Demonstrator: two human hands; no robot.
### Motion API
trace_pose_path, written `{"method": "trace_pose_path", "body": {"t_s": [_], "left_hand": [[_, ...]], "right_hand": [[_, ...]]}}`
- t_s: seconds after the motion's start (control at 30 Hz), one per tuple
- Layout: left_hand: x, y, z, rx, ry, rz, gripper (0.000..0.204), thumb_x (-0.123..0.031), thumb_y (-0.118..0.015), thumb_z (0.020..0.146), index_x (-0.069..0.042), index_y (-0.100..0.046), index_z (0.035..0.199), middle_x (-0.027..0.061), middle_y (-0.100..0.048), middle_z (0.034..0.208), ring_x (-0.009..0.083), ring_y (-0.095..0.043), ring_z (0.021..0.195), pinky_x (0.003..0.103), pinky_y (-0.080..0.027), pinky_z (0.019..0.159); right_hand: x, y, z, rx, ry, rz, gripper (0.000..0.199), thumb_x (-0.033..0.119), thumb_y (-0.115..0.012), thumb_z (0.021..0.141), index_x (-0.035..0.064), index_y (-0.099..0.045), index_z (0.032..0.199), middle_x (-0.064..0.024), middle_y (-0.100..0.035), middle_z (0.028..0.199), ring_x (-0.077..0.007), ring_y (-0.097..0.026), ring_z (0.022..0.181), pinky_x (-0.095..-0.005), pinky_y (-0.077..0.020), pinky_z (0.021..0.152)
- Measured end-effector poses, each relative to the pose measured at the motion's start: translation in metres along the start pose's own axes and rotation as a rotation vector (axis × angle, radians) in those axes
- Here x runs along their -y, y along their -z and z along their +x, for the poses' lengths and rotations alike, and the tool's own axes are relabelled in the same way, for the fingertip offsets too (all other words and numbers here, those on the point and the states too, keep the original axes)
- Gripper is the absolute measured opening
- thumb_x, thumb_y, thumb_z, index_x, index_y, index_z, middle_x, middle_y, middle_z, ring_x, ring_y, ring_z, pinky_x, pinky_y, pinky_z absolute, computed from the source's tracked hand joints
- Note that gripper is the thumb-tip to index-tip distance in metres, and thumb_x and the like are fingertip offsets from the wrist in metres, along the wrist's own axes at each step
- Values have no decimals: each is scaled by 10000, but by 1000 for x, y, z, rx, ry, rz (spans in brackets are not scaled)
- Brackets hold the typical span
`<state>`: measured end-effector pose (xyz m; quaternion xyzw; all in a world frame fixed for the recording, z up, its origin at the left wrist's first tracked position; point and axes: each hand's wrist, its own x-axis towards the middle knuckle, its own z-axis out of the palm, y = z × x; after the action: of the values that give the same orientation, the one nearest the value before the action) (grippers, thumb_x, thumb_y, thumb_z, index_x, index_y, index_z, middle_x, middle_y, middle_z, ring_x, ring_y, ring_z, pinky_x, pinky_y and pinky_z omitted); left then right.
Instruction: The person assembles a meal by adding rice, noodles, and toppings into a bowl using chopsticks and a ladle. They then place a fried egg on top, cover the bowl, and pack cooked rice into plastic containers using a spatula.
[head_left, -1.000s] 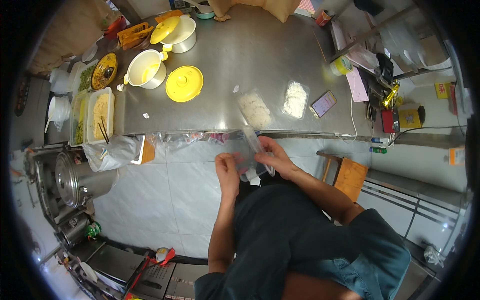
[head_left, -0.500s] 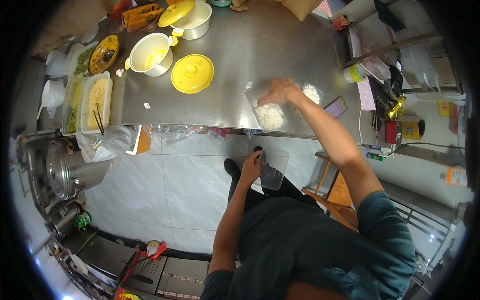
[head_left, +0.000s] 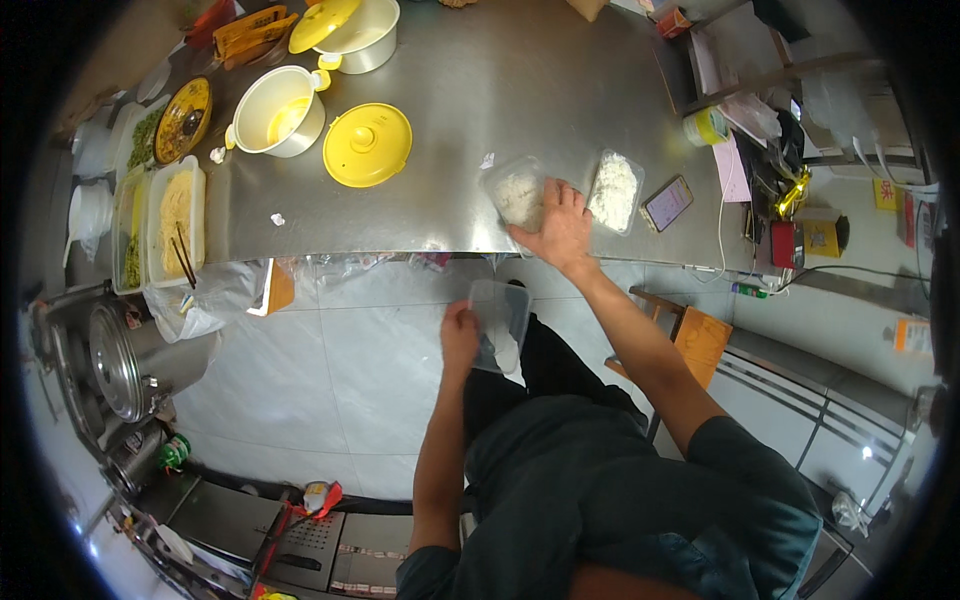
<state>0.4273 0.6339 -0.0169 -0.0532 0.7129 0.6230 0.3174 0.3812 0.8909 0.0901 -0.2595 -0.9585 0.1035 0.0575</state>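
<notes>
My right hand [head_left: 558,228] is on the near right corner of a clear plastic container of white rice [head_left: 518,200] at the table's front edge. Its thumb lies along the near side and its fingers along the right side. To its right on the table lies a second clear container of rice [head_left: 615,192]. Below the table edge, my left hand [head_left: 460,337] grips a see-through plastic container [head_left: 514,312] by its left side. A pale shape shows in or through that plastic; I cannot make out what it is.
A phone [head_left: 667,203] lies right of the rice. Farther left are a yellow pot lid [head_left: 367,145], two white pots [head_left: 258,118] [head_left: 375,45], and a tub of shredded food [head_left: 178,200] with chopsticks. A wooden stool [head_left: 703,340] stands by my right side, a large steel pot [head_left: 150,355] at the left.
My right hand has come down from over the rice to the container's near right corner. My left hand has shifted left with the see-through container. The second rice container now shows fully.
</notes>
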Motion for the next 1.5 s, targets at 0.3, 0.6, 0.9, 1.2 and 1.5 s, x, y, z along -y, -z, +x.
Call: {"method": "trace_pose_path", "body": {"t_s": [0.3, 0.6, 0.9, 1.2, 1.5], "left_hand": [[-46, 49, 19, -103, 203, -253, 155, -178, -521, 986, -95, -646, 1027, -18, -599, 778, 72, -517, 643, 221, -365, 544], [-91, 6, 57, 60, 34, -91, 195, -134, -606, 993, -43, -675, 1151, 2, -616, 794, 77, -492, 586, 237, -404, 521], [-164, -64, 200, 286, -489, 418, 277, -224, -643, 951, -12, -719, 1114, 93, -723, 842, 140, -631, 722, 315, -492, 670], [-172, -77, 211, 344, -507, 408, 229, -195, -701, 917, -3, -749, 1032, 84, -751, 867, 141, -679, 809, 293, -530, 763], [-165, -68, 223, 319, -354, 508, 195, -188, -702, 886, -23, -760, 972, 113, -740, 819, 191, -683, 732, 323, -533, 714]], "right_hand": [[7, -19, -18, -86, -111, -18, 1042, 525, -824, 698, -48, -355, 1431, -218, -421, 1442, -380, -419, 1300, -504, -364, 1002], [-14, -11, -6, 18, -179, 57, 1087, 556, -844, 655, -42, -369, 1428, -208, -474, 1402, -390, -471, 1267, -540, -397, 975], [-16, -14, 1, 12, -193, 228, 1068, 498, -863, 625, -45, -402, 1421, -211, -500, 1385, -386, -513, 1222, -465, -414, 1018], [-24, -26, 1, 33, -242, 323, 1121, 467, -870, 618, -42, -339, 1463, -215, -441, 1444, -394, -455, 1269, -462, -370, 1059], [-21, -36, -3, -8, -139, 267, 1145, 447, -866, 604, -21, -320, 1494, -187, -414, 1480, -357, -412, 1317, -448, -320, 1084]]}}
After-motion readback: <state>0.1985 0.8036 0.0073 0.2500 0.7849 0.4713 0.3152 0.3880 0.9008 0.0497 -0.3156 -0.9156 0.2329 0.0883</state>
